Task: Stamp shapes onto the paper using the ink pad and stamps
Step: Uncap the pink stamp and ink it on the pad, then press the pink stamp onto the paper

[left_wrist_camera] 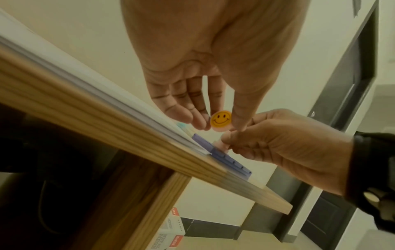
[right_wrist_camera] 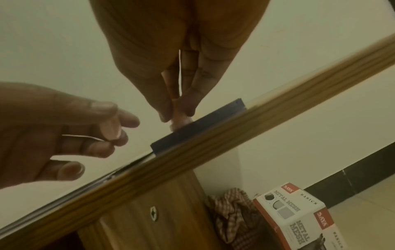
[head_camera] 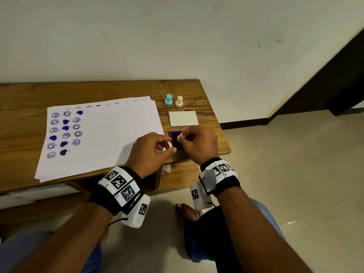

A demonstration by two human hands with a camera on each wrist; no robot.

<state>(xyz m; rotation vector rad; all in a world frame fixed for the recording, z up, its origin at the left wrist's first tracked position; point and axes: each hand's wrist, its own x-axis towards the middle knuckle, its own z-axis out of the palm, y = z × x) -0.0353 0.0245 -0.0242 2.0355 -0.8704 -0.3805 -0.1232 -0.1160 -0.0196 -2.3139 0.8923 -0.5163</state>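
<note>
Pink stamp (right_wrist_camera: 179, 121): our right hand (head_camera: 199, 142) fingers pinch it onto the purple ink pad (left_wrist_camera: 222, 157). Smiley-sticker cap (left_wrist_camera: 220, 120): pinched in left hand (head_camera: 149, 152), beside pad. Box (right_wrist_camera: 299, 214) below: "SAYA BASICS METAL MESH".

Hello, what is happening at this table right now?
A person is stamping shapes on paper. The right hand pinches a pink stamp and holds it down on the purple ink pad. The left hand pinches a smiley cap beside the pad. Three columns of purple smileys and hearts already fill the sheet's left side. A blue stamp and a cream stamp stand unused behind a white card.
</note>
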